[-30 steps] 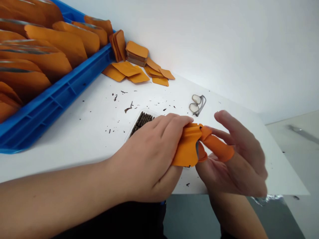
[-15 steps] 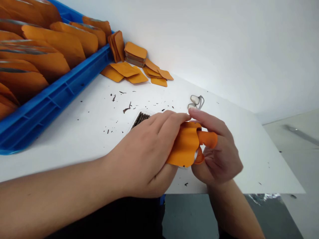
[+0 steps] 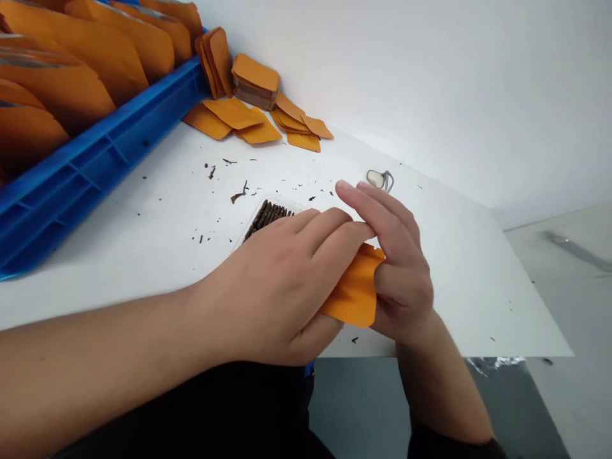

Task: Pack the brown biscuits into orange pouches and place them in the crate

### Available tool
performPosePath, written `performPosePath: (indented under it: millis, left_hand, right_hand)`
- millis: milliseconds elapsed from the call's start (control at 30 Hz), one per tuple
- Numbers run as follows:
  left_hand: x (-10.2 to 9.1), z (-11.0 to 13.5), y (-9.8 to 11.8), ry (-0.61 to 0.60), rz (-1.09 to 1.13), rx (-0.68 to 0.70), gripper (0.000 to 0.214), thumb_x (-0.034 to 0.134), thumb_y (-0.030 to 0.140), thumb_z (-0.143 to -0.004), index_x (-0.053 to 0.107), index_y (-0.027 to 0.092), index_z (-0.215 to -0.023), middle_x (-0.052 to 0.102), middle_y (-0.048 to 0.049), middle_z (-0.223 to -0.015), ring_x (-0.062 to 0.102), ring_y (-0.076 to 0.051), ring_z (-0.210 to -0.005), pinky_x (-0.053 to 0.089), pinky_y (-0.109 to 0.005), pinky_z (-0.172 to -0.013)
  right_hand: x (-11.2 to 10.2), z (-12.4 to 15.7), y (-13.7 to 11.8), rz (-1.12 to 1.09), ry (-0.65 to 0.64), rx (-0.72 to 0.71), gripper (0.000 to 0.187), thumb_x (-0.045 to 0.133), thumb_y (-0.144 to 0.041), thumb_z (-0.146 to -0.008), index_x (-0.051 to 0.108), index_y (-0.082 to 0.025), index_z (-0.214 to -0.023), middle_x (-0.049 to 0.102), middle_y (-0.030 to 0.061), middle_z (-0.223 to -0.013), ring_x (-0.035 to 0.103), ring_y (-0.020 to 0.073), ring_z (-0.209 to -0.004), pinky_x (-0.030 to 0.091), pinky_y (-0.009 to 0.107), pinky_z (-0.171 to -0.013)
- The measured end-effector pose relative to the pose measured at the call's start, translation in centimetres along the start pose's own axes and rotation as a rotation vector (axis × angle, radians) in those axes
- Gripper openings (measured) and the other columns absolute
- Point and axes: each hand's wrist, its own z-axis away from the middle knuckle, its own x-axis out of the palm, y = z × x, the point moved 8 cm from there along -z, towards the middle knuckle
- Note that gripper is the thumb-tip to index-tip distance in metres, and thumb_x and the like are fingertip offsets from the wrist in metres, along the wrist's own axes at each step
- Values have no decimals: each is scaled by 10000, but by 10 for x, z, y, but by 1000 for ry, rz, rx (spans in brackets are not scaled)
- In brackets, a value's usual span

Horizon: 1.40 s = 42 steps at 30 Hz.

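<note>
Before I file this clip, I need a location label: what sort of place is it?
Probably a packing corner in a workshop: a blue crate holding many orange pouches, a clear tub of dark sticks, and a white table scattered with dark bits.

Orange packet [image 3: 356,290] and clear box [image 3: 289,204] are partly hidden; blue crate [image 3: 95,167] is cut off.

The orange packet [image 3: 357,292] is held, partly hidden.

Close head-worn view, forward and down
</note>
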Motion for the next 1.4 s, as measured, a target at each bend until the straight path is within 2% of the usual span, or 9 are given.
performPosePath:
  millis: [233,333,467,600,767,900,1067,1200,1400]
  left_hand:
    - [-12,1,3,76,-6,29,340,479,231,-957,573,179,-1280,718,-111,-1225,667,-268,-1039,568,-442,-868]
    - [-18,-1,-1,116,113,-65,315,505,230,-919,591,226,-1222,713,-44,-1192,682,-217,-1036,588,-391,-918]
    - [-21,-2,-6,147,207,-181,297,546,176,-833,612,225,-1118,694,5,-1074,677,-157,-955,576,-313,-861]
    - [-20,-1,-11,150,265,-263,271,567,132,-815,621,205,-1070,670,32,-1005,631,-105,-816,538,-275,-760]
    - [-13,-1,-17,97,309,-308,290,566,167,-809,613,210,-1092,676,40,-958,601,-113,-727,483,-276,-644]
    - [-10,-3,-13,52,286,-234,348,563,188,-829,575,186,-1177,682,-4,-1061,648,-160,-882,517,-317,-772]
    - [-9,-5,-12,34,270,-190,398,615,185,-784,586,184,-1181,686,-50,-1143,629,-205,-1008,523,-382,-843]
    - [-15,-5,-9,91,242,-129,428,636,162,-751,569,211,-1171,669,-56,-1191,618,-224,-1097,521,-418,-929]
    - [-15,-5,-13,65,258,-207,389,643,200,-773,581,233,-1155,680,-15,-1097,619,-216,-957,506,-418,-863]
  right_hand:
    - [-3,-1,-5,95,14,75,74,635,-219,-1024,684,-249,-978,638,66,-1595,560,282,-1544,489,544,-1313]
    - [-3,-2,-8,72,8,57,84,639,-186,-990,681,-255,-969,634,55,-1587,553,295,-1550,504,563,-1298]
    - [-2,-3,-8,7,-16,28,93,637,-167,-924,674,-241,-965,621,83,-1581,539,340,-1560,506,628,-1278]
    - [-1,-4,-7,27,-8,33,102,566,-189,-940,641,-258,-930,636,55,-1565,557,290,-1549,515,613,-1278]
    - [-2,-5,-5,7,32,8,91,582,-200,-882,625,-269,-922,631,28,-1587,563,265,-1547,529,595,-1284]
    - [-5,-3,-4,-133,39,16,175,563,-109,-814,633,-248,-892,599,54,-1634,536,293,-1575,479,577,-1344]
    - [2,3,4,-337,-45,157,209,588,-117,-913,702,-282,-973,367,-64,-1806,502,313,-1606,543,556,-1293]
    - [3,3,5,-408,-67,186,211,673,-151,-881,749,-322,-978,307,-150,-1814,431,317,-1653,520,532,-1316]
    - [2,0,0,-436,-149,145,370,590,-61,-813,727,-316,-1044,158,-247,-1820,249,266,-1732,422,535,-1388]
